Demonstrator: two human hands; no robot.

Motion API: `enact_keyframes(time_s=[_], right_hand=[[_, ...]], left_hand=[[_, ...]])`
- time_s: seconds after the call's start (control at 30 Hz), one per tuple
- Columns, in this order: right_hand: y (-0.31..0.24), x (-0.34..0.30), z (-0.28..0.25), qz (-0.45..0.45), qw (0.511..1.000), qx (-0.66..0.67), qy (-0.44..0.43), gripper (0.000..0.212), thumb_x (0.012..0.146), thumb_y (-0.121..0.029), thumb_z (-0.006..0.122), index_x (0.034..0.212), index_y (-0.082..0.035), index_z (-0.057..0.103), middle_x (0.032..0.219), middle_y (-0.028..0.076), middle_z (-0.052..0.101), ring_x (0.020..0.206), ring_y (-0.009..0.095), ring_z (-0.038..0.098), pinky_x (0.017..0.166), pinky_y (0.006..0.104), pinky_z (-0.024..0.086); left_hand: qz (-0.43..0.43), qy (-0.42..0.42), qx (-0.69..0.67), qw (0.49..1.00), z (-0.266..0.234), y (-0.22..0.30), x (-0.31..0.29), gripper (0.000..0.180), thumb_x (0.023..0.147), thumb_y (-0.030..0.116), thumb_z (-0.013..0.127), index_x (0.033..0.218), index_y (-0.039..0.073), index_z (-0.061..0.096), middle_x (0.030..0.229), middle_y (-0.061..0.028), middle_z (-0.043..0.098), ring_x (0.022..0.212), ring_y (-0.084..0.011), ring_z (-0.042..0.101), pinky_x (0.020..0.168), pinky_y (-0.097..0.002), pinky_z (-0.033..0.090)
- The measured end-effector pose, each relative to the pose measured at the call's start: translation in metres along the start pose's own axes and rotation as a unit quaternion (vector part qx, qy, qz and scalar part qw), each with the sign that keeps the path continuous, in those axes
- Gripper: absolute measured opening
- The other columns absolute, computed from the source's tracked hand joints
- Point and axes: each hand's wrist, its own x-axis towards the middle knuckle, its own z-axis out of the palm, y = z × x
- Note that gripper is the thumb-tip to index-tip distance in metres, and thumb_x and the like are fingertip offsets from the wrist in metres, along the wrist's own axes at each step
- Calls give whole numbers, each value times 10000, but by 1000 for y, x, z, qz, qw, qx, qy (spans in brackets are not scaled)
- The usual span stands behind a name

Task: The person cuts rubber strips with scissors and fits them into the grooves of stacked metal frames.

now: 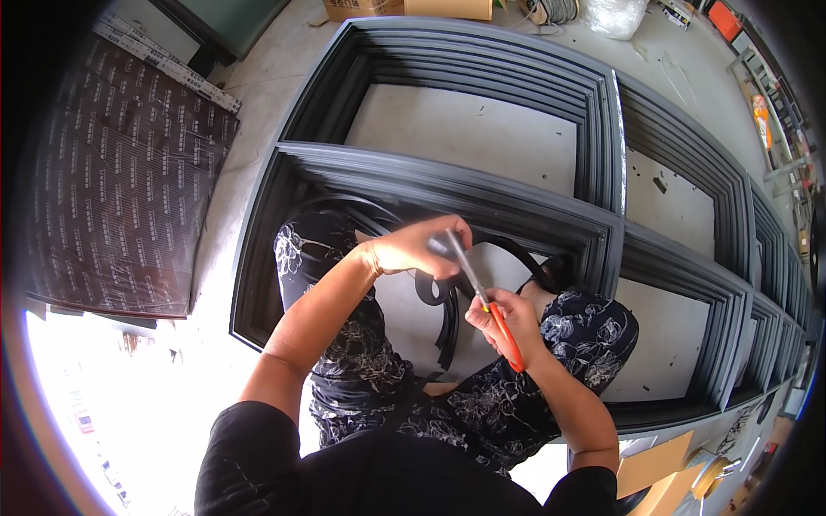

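Observation:
My right hand [508, 316] is closed around the orange handles of a pair of scissors [469, 268], whose metal blades point up and away from me, reaching beside my left hand [422, 247]. The fingers of that left hand are bent around a black flexible strip, blurred where they grip it. Below, more black strip [448, 331] hangs in loops between my knees, with a ring-shaped coil [432, 288] among it. Another length [509, 248] curves toward my right foot. I sit within one opening of a stack of dark grey metal frames [465, 176].
The stacked frames extend to the far right, their bars surrounding my legs. On the left lies a dark brown printed sheet [129, 172]. Cardboard boxes [447, 9] and a coil of cable [551, 10] are at the back. An open carton [658, 464] stands at lower right.

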Motion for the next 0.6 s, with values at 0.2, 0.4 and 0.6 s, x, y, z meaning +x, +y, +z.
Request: enact_keyframes(time_s=[0.2, 0.4, 0.6], right_hand=[[-16, 19, -41, -270, 924, -117, 245, 277, 758, -136, 750, 944, -36, 571, 662, -35, 519, 580, 44, 487, 557, 181, 418], [-23, 56, -51, -314, 876, -259, 257, 463, 665, -175, 803, 1027, -47, 544, 894, 84, 595, 809, 200, 584, 702, 321, 484], [-4, 83, -45, -305, 874, -260, 277, 371, 675, -96, 770, 965, -51, 543, 777, 89, 621, 716, 221, 612, 654, 313, 472]], left_hand=[[33, 74, -166, 983, 1, 27, -5, 347, 699, -35, 655, 986, 35, 473, 707, -27, 500, 618, -93, 459, 549, -218, 369], [65, 6, -131, 989, 19, 44, 7, 358, 670, -20, 652, 980, 28, 480, 673, -21, 486, 575, -86, 423, 521, -211, 337], [90, -21, -151, 984, 25, 51, 3, 418, 710, 66, 709, 1059, 15, 482, 657, -33, 491, 575, -88, 428, 512, -208, 330]])
